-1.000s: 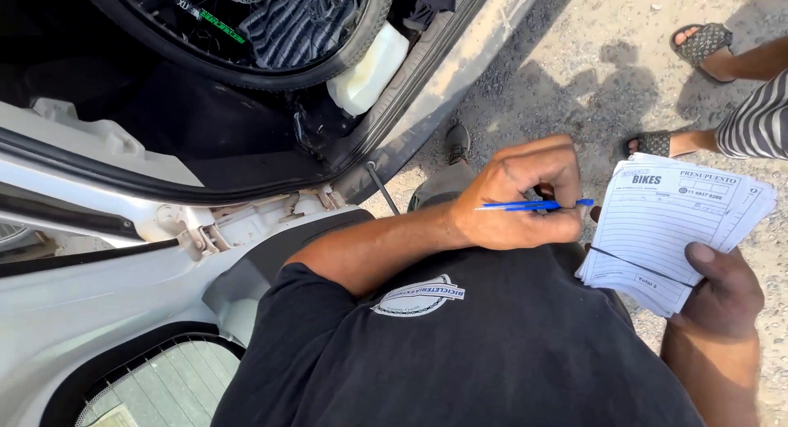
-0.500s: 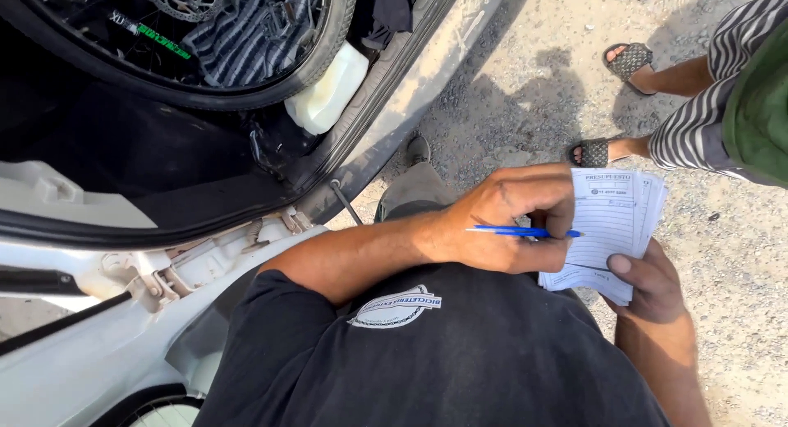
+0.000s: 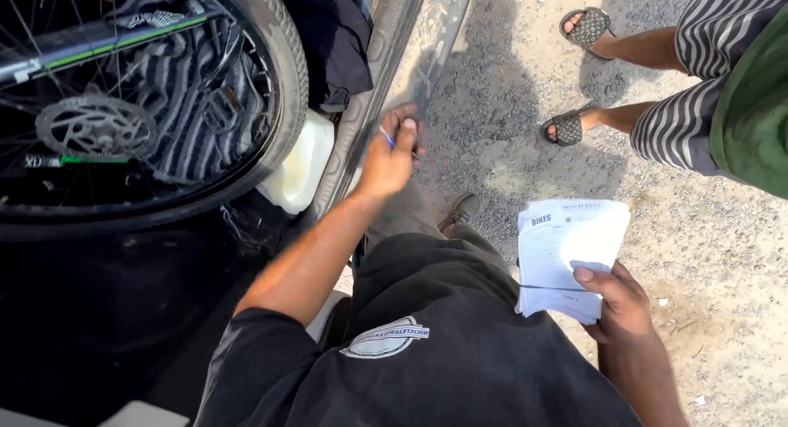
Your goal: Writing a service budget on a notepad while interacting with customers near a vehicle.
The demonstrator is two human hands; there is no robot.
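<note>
Head view: nearest, the right hand [image 3: 620,304] is clenched on the lower right corner of a pad of white paper forms [image 3: 566,246], thumb on top and fingers beneath, held out over the ground beside the person's black shirt [image 3: 460,361]. The pad looks light and floppy. Its loose sheets would likely bend or fan if gripped only at a corner, so a hold along the bound edge or flat underneath would steady it best.

Further out, the left hand [image 3: 390,156] reaches forward, fingers closed round a slim blue pen [image 3: 386,135], at the edge of the open car boot, just beside its dark rubber seal [image 3: 386,57]. The pen is stiff, light and probably smooth; it is pinched near its middle.

Inside the boot lies a bicycle wheel [image 3: 287,66] with a disc rotor, over striped cloth, and a white plastic container [image 3: 300,164] sits wedged against the tyre near the sill. The person's shoe [image 3: 461,209] stands on the gravel ground [image 3: 509,90], which looks dry, rough and sunlit. Farthest off, another person in striped trousers [image 3: 698,107] and sandals [image 3: 566,127] stands well apart from the pad, so there is open room outdoors.
</note>
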